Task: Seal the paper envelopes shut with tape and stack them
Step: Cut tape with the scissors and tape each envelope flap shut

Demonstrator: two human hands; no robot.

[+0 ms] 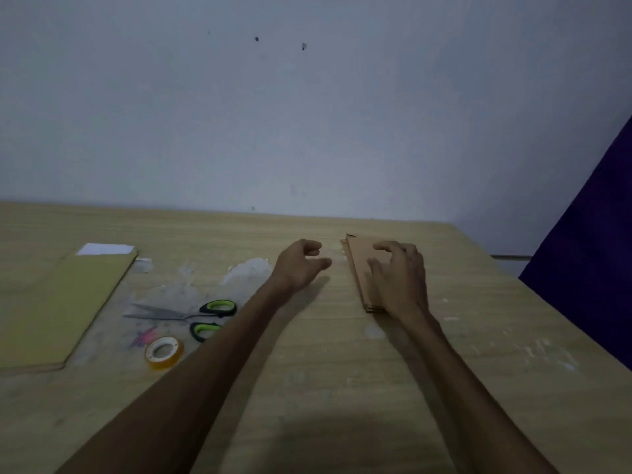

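Looks partway done: the right hand (398, 278) rests with spread fingers on a small brown stack (359, 268) of envelopes at the far right of the table (307, 371), while the left hand (297, 265) hovers just beside it, loosely curled and holding nothing. The pile (61, 302) on the left probably still needs sealing, judging by the tape (164, 352) and scissors (195, 316) lying idle between the two lots

Right hand (400, 278) rests on envelope stack (359, 265).

My brown envelope stack (362, 268) lies flat far right; yellow envelopes (58, 302) left, tape roll (164, 352) flat beside them.
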